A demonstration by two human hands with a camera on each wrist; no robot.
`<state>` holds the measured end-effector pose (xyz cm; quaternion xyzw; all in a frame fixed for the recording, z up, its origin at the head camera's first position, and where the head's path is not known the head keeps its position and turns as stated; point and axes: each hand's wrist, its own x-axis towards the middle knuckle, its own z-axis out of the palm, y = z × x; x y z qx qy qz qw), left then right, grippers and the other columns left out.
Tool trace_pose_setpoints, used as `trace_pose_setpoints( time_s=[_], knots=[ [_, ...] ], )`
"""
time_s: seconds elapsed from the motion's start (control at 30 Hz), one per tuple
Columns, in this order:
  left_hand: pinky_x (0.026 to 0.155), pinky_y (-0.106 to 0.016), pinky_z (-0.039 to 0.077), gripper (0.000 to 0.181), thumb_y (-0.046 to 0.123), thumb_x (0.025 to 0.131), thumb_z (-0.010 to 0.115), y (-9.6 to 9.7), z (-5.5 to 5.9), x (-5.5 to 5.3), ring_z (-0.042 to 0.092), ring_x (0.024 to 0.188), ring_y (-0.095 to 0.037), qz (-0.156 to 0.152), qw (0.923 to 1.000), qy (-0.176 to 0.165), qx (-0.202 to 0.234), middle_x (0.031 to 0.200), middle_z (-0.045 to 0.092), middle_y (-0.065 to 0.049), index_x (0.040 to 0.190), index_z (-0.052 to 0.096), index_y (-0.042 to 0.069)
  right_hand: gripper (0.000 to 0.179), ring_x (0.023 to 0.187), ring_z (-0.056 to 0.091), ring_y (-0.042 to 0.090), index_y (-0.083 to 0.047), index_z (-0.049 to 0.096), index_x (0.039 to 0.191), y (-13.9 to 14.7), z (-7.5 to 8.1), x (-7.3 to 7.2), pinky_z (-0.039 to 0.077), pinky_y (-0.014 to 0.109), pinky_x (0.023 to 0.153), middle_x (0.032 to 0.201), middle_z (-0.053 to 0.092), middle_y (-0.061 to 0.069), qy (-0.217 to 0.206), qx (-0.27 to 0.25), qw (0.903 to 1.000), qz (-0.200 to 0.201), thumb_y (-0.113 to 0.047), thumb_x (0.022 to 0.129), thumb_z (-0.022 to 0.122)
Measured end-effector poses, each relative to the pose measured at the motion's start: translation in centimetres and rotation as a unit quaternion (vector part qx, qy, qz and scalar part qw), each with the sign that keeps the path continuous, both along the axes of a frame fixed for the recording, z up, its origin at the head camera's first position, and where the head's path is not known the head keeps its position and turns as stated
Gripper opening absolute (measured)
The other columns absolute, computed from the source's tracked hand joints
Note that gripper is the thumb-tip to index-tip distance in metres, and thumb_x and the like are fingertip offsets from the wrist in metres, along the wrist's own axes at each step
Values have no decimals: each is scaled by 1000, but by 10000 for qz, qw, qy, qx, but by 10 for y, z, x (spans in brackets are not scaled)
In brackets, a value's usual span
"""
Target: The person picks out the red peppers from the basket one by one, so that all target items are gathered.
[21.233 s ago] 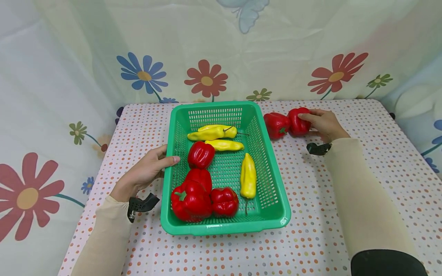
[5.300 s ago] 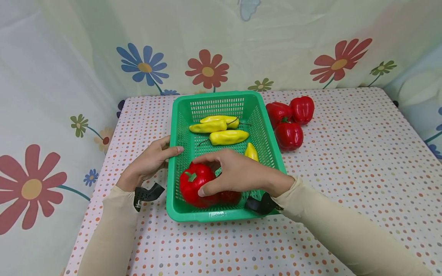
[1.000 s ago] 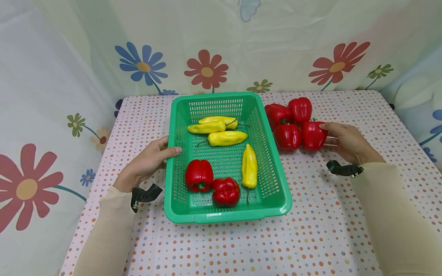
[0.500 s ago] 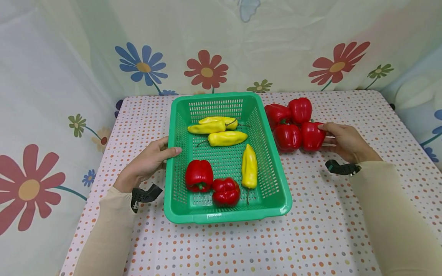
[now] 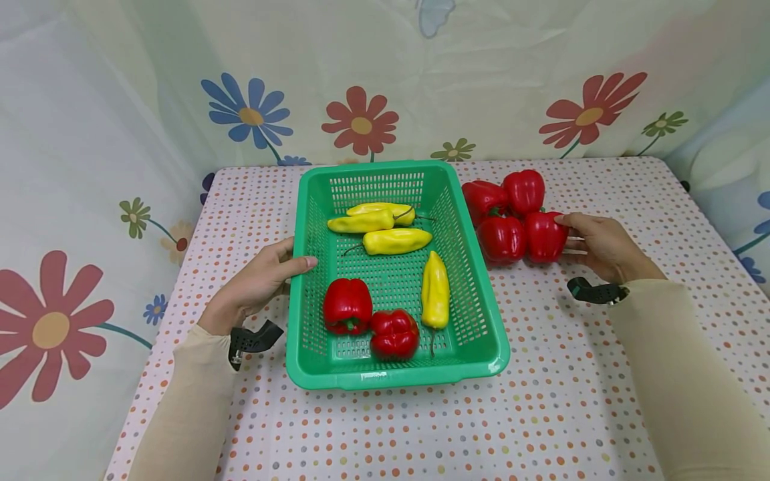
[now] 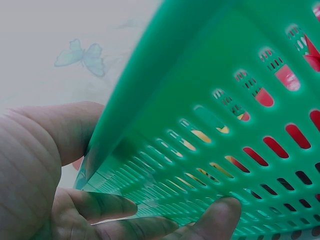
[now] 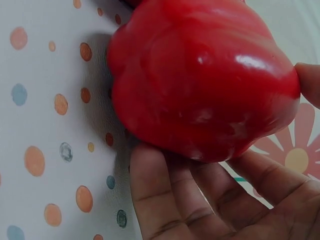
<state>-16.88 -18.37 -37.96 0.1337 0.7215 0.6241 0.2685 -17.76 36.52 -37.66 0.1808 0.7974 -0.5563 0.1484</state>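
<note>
My left hand (image 5: 257, 280) grips the left rim of a green plastic basket (image 5: 397, 379), thumb over the rim and fingers against the slotted outer wall (image 6: 210, 165). Two red bell peppers lie near the basket's front: one upper left (image 5: 347, 306), the other lower right (image 5: 394, 334). On the table to the right, my right hand (image 5: 604, 247) holds a red bell pepper (image 5: 545, 238) between thumb and fingers. That pepper (image 7: 205, 80) fills much of the right wrist view, fingertips under its lower side.
Yellow peppers lie in the basket: two together at the back (image 5: 363, 221), one below them (image 5: 397, 241), one upright-lying at right (image 5: 435, 290). Three more red bell peppers (image 5: 500, 239) cluster between the basket's right wall and my right hand. A dotted cloth (image 5: 385, 434) covers the table.
Over the longer span, red bell peppers went from the basket to the right-hand cluster, and one yellow pepper turned. In the last second almost nothing moves; both hands keep their holds.
</note>
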Motion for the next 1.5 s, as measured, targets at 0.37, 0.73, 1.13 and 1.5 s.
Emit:
trace_pose_setpoints(
  time_s=[0.37,0.73,1.13,1.5],
  knots=[
    [83,-50,65,58,19,109,53,0,0,0,74,105,-34,-5,10000,7,15,143,54,-32,159,34,-1,47,113,52,19,-20,52,135,0,-1,1,58,17,82,125,48,-5,29,51,10000,-32,-56,105,50],
    [84,-51,65,59,20,109,54,0,-1,-1,72,108,-39,-19,10000,38,-22,144,53,-32,160,32,0,50,115,50,21,-19,51,138,-1,-1,1,58,17,81,127,47,-4,101,177,9997,-114,-57,106,48],
    [85,-50,64,59,21,109,54,0,-1,-1,73,108,-36,-13,10000,29,-40,144,54,-31,160,33,-1,75,118,49,23,-6,38,157,-2,-2,1,58,16,78,132,47,-2,111,369,9992,-127,-59,105,48],
    [84,-51,65,60,20,108,54,1,-1,-1,74,106,-36,0,10000,75,-43,144,54,-31,160,32,0,85,119,47,22,-5,32,160,-2,1,1,58,16,79,131,46,-5,27,314,9995,-55,-62,101,53]
  ],
)
